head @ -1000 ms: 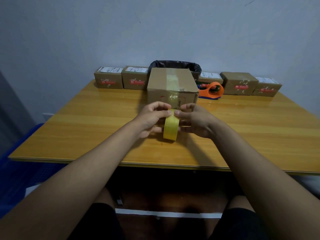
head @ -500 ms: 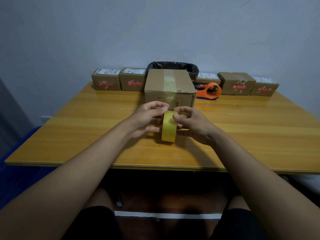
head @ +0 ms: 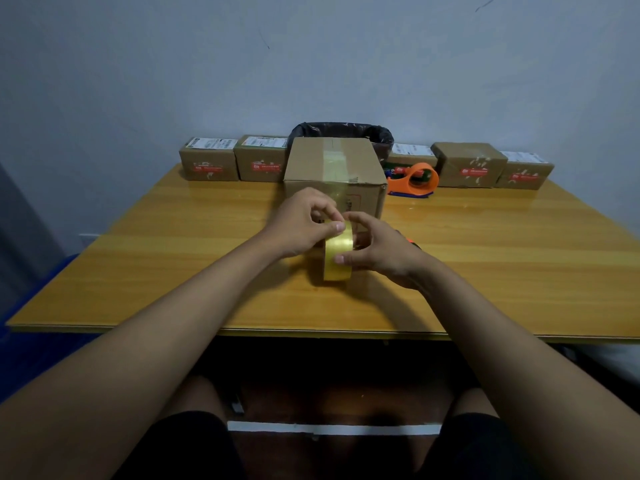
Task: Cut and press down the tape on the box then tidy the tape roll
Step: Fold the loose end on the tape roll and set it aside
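one view only, from a wide-angle camera worn on the person's head, facing forward and tilted down. it looks along both forearms, close above the near edge of the glossy yellow-brown wooden worktop (head: 173, 271), across to the pale blue-grey wall (head: 173, 64) behind. the person's lap fills the bottom of the frame.

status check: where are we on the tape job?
Looks done: a tape strip runs over the box top and down its front. In hand: both hands, left hand and right hand, hold the yellow tape roll upright on the table, fingers at its top. Left: setting the roll aside.
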